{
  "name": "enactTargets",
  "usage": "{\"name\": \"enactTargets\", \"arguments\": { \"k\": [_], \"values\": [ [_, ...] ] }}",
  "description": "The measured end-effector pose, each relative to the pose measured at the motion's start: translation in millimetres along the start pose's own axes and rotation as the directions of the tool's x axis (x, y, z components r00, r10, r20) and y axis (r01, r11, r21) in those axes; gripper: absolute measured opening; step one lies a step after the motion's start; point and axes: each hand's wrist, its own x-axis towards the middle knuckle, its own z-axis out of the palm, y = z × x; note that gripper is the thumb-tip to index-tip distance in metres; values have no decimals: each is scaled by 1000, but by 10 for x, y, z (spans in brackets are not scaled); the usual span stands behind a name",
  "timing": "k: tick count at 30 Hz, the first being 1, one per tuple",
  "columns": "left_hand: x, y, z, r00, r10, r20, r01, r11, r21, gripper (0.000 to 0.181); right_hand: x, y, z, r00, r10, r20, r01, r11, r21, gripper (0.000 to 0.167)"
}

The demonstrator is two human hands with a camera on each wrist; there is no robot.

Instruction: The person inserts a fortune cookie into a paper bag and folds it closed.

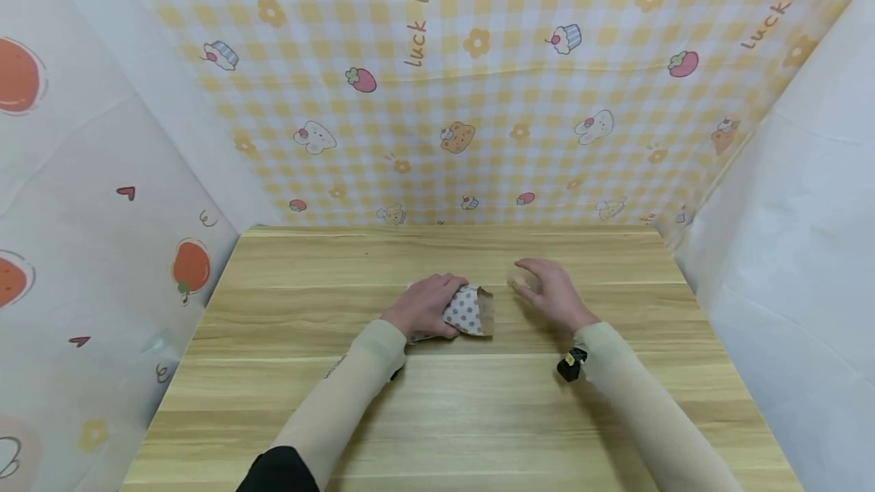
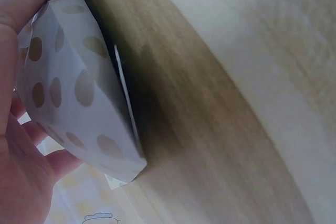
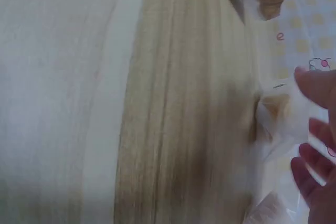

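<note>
My left hand (image 1: 427,308) grips a white paper bag with grey polka dots (image 1: 465,311), which lies on its side on the wooden table. The bag's brown-lined mouth (image 1: 486,312) faces right. In the left wrist view, thumb and fingers wrap round the dotted bag (image 2: 73,87). To the right of the mouth is my right hand (image 1: 555,298), thumb and fingers spread apart. Close to its fingertips is a small clear-wrapped packet with something tan inside (image 3: 277,109), blurred. A second clear packet (image 3: 270,212) shows partly at the lower edge of the right wrist view.
The wood-grain table (image 1: 478,424) spreads around both hands. A yellow checked cloth (image 1: 437,105) hangs behind its back edge, with white sheets (image 1: 786,249) at the sides. A small black wrist camera (image 1: 571,364) sits on the right wrist.
</note>
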Motion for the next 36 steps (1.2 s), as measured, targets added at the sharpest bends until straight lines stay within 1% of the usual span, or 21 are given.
{"name": "enactTargets", "arguments": {
  "k": [4,6,8,13,16,20,27,32,36],
  "values": [
    [-5,5,-10,1000,-5,10,5,1000,5,95,4,5,48,993,84,86,-84,996,-4,57],
    [-4,6,-11,1000,-3,11,3,1000,10,95,0,9,67,987,107,116,-107,994,-4,58],
    [-1,9,-8,1000,0,9,-1,1000,12,94,-11,13,79,986,108,126,-107,994,-16,58],
    [-2,11,-5,1000,4,1,-4,1000,7,94,-44,16,109,991,81,107,-78,996,-32,56],
    [-5,10,-5,1000,3,1,-3,1000,4,95,-66,11,124,993,69,91,-67,998,-20,55],
    [-1,-1,8,1000,0,0,0,1000,-7,95,-92,-1,141,997,53,57,-55,998,22,53],
    [5,-10,22,1000,-13,9,13,1000,13,96,-122,6,178,996,79,33,-81,994,68,51],
    [8,-10,23,1000,-14,3,14,1000,-3,97,-139,-49,173,997,77,8,-78,990,119,52],
    [8,-17,25,1000,-16,-4,16,1000,-22,97,-161,-139,158,991,127,34,-131,973,189,48]
  ]
}}
